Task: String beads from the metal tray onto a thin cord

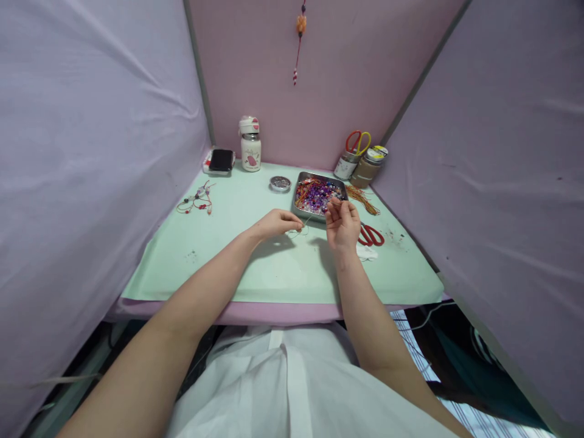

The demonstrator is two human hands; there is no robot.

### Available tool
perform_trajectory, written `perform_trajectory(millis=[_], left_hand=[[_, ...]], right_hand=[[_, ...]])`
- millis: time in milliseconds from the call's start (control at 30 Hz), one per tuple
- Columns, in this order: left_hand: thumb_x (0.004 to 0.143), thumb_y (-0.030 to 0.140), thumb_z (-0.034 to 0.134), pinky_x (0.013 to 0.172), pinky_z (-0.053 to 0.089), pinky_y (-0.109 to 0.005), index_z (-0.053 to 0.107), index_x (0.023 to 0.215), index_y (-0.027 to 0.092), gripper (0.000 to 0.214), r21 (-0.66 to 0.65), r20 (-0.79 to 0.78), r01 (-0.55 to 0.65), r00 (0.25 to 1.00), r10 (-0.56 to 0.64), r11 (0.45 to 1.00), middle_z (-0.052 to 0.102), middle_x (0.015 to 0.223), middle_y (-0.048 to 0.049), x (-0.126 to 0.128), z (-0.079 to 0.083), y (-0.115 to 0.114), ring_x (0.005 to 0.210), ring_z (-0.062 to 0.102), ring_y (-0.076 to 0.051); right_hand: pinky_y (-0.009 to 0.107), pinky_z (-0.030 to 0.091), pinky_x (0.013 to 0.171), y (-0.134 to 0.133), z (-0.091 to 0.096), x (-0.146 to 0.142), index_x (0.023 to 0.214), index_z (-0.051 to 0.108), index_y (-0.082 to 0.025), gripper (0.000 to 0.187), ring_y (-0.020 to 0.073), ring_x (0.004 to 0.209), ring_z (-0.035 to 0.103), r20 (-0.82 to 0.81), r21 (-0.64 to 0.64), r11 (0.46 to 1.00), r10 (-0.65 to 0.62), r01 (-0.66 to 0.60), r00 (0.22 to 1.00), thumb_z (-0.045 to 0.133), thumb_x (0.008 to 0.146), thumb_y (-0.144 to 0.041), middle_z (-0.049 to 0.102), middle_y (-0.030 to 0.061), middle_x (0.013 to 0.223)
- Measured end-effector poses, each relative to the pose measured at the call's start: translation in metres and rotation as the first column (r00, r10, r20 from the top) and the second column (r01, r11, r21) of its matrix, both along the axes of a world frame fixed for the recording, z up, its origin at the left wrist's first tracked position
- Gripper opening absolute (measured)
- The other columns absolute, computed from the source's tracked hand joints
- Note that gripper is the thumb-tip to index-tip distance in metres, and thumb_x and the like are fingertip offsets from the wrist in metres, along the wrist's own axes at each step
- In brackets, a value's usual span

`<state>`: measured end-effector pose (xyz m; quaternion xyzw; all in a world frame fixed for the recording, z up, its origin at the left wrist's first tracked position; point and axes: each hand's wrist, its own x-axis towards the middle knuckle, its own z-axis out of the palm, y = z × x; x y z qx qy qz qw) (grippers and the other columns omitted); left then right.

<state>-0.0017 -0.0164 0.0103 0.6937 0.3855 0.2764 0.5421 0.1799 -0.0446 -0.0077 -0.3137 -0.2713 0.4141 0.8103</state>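
Observation:
My left hand (277, 224) is closed in a pinch on a thin pale cord (306, 224), which loops loosely beneath the fingertips and slants up to the right. My right hand (343, 226) is raised at the front right corner of a metal tray (314, 218), palm turned toward me, fingers curled in and tips together. What those fingertips hold is too small to make out. Mixed purple, red and clear beads (317, 194) fill the tray. Beside my right wrist lie red-handled scissors (373, 235), partly hidden by the hand, with a small white piece (366, 252) below them.
Behind the tray's left side sits a small round dish (280, 184). Orange-brown cords (364, 201) lie right of the tray. Further back stand a jar (367, 167), a scissors holder (345, 165), a white bottle (250, 149) and a phone (221, 160). Beaded strings (197, 201) lie left.

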Motion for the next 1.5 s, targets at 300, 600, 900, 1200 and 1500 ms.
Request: perform_trajectory(millis=[300,600,900,1200,1500], left_hand=[[0.067,0.039,0.071,0.058,0.035,-0.027,0.076,0.081,0.016,0.028,-0.045,-0.033,0.143,0.989,-0.144,0.989,0.070,0.078,-0.0059,-0.003,0.001,-0.001,0.060,0.048,-0.010],[0.069,0.035,0.072,0.058,0.038,-0.026,0.073,0.076,0.016,0.020,0.038,0.286,0.141,0.947,-0.146,0.989,0.064,0.117,-0.0088,-0.004,0.003,0.001,0.064,0.049,-0.006],[0.060,0.038,0.081,0.072,0.045,-0.031,0.071,0.077,0.013,0.032,-0.130,0.481,0.089,0.877,-0.015,0.988,0.069,0.079,-0.0069,0.000,-0.002,0.003,0.068,0.056,-0.011],[0.065,0.043,0.074,0.066,0.044,-0.028,0.072,0.083,0.014,0.035,0.082,0.265,-0.112,0.960,0.087,0.990,0.064,0.071,-0.0029,0.003,-0.009,0.008,0.065,0.052,-0.011],[0.072,0.036,0.068,0.072,0.045,-0.030,0.075,0.088,0.014,0.027,0.196,0.204,-0.139,0.974,0.098,0.971,0.071,0.087,-0.0082,0.005,-0.013,0.007,0.077,0.059,-0.016]], right_hand=[[0.026,0.055,0.087,0.002,0.000,0.003,0.082,0.052,-0.020,0.013,0.0109,0.097,0.069,-0.030,0.072,0.992,-0.102,0.104,0.994,0.063,0.084,-0.026,0.071,0.0022,0.103],[0.027,0.058,0.078,0.008,-0.019,-0.001,0.074,0.055,-0.020,0.025,0.0146,0.093,0.068,0.198,-0.167,0.984,0.088,-0.055,0.976,0.076,0.070,-0.032,0.069,0.0031,0.094],[0.029,0.053,0.069,0.002,-0.025,-0.015,0.083,0.059,-0.019,0.029,0.0133,0.073,0.063,0.361,-0.322,0.935,0.268,-0.151,0.893,0.074,0.067,-0.038,0.065,0.0000,0.080],[0.028,0.051,0.074,-0.002,-0.018,-0.021,0.092,0.057,-0.023,0.021,0.0127,0.080,0.058,0.480,-0.134,0.990,0.035,0.034,0.877,0.061,0.077,-0.038,0.058,0.0000,0.090],[0.026,0.050,0.059,-0.005,-0.016,-0.033,0.095,0.051,-0.027,0.035,0.0116,0.071,0.060,0.226,-0.262,0.901,0.406,-0.346,0.886,0.064,0.076,-0.053,0.060,-0.0021,0.087]])
